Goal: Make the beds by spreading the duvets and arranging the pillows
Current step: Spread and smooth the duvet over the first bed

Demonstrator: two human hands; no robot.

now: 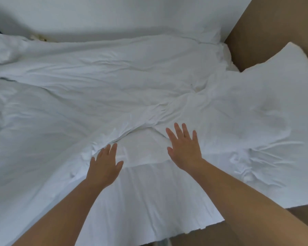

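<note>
- A white wall (114, 13) is closing off the far edge of the duvet (96, 82).
- Bunched folds (149, 116) are rising just ahead of the left hand (104, 162) and right hand (184, 148).
- Flat cloth (142, 148) is lying open between them.

Nothing here can be read: the white duvet (114, 82) carries no lettering, label, brand mark or number, and the plain white wall (132, 13) behind the bed shows no sign.

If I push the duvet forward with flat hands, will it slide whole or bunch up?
Likely bunch: the duvet shows soft folds by the left hand and right hand. It seems floppy and light, as its near edge hangs limp.
</note>
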